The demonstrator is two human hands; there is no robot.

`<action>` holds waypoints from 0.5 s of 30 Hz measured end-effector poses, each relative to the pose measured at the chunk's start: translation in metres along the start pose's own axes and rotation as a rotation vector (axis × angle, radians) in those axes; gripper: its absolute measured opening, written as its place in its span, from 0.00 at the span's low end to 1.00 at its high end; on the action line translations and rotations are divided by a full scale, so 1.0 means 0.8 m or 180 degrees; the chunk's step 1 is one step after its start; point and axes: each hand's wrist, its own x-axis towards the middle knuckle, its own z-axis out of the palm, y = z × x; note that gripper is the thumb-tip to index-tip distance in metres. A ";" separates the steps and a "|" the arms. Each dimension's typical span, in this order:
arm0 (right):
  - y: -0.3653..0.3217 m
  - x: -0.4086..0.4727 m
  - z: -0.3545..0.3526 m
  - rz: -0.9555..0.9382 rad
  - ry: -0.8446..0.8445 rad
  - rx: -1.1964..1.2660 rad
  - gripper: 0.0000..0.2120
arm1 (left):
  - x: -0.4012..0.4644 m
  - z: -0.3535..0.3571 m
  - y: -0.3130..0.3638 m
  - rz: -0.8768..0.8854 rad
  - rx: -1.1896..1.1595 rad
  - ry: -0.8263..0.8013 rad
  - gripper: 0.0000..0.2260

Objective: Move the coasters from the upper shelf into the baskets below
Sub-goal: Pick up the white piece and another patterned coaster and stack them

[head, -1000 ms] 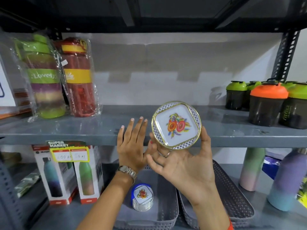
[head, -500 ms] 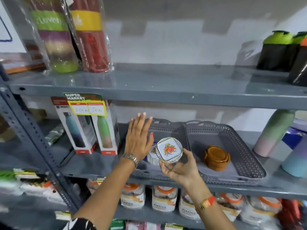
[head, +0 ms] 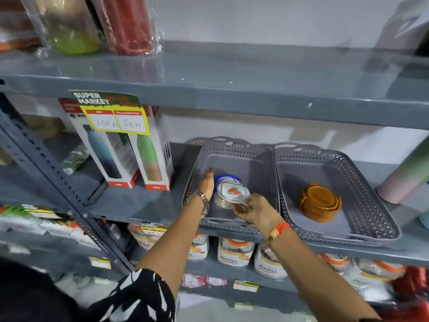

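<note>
Right at my right hand (head: 253,209) fingertips, pinched, the floral coaster (head: 233,191) sits over the coaster stack (head: 224,202) in the left basket (head: 234,147); left hand (head: 206,185) open beside it. Placing step, next I'd just let go flat

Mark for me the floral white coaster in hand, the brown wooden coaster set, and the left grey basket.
Floral white coaster (head: 233,191): head view, on its printed centre.
Brown wooden coaster set (head: 320,202): head view, on the top disc.
Left grey basket (head: 195,177): head view, on its perforated left wall.
</note>
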 end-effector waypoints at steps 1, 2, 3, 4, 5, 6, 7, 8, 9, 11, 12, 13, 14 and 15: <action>-0.001 0.004 -0.002 -0.0074 0.0039 -0.0095 0.13 | 0.007 0.002 -0.001 -0.0155 -0.0110 -0.0072 0.25; -0.001 0.006 -0.005 -0.0136 0.0057 -0.0179 0.13 | 0.011 0.003 -0.001 -0.0257 -0.0176 -0.0130 0.27; -0.001 0.008 -0.007 -0.0181 0.0056 -0.0234 0.13 | 0.021 0.002 -0.006 -0.0319 -0.0249 -0.0144 0.29; 0.000 0.010 -0.009 -0.0210 0.0046 -0.0265 0.13 | 0.038 0.002 -0.018 -0.0347 -0.0327 -0.0121 0.32; 0.000 0.011 -0.009 -0.0233 0.0024 -0.0282 0.13 | 0.062 0.001 -0.034 -0.0399 -0.0429 -0.0096 0.33; 0.000 0.012 -0.010 -0.0251 0.0017 -0.0300 0.14 | 0.066 0.000 -0.037 -0.0448 -0.0532 -0.0074 0.34; 0.000 0.014 -0.010 -0.0272 0.0006 -0.0323 0.14 | 0.052 -0.002 -0.028 -0.0452 -0.0600 -0.0078 0.34; 0.001 0.015 -0.010 -0.0300 0.0016 -0.0358 0.14 | 0.038 -0.001 -0.017 -0.0456 -0.0658 -0.0101 0.34; 0.002 0.016 -0.009 -0.0329 0.0025 -0.0370 0.14 | 0.033 0.000 -0.012 -0.0432 -0.0682 -0.0159 0.33; 0.004 0.018 -0.008 -0.0391 0.0063 -0.0345 0.13 | 0.040 0.004 -0.012 -0.0380 -0.0705 -0.0308 0.32; 0.004 0.018 -0.009 -0.0423 0.0097 -0.0332 0.12 | 0.040 0.004 -0.012 -0.0382 -0.0703 -0.0304 0.32; 0.004 0.019 -0.009 -0.0464 0.0128 -0.0320 0.10 | 0.040 0.005 -0.010 -0.0389 -0.0698 -0.0285 0.32; 0.003 0.017 -0.009 -0.0498 0.0154 -0.0304 0.08 | 0.040 0.006 -0.010 -0.0393 -0.0684 -0.0247 0.32; 0.003 0.016 -0.009 -0.0529 0.0153 -0.0256 0.06 | 0.038 0.007 -0.008 -0.0405 -0.0653 -0.0230 0.33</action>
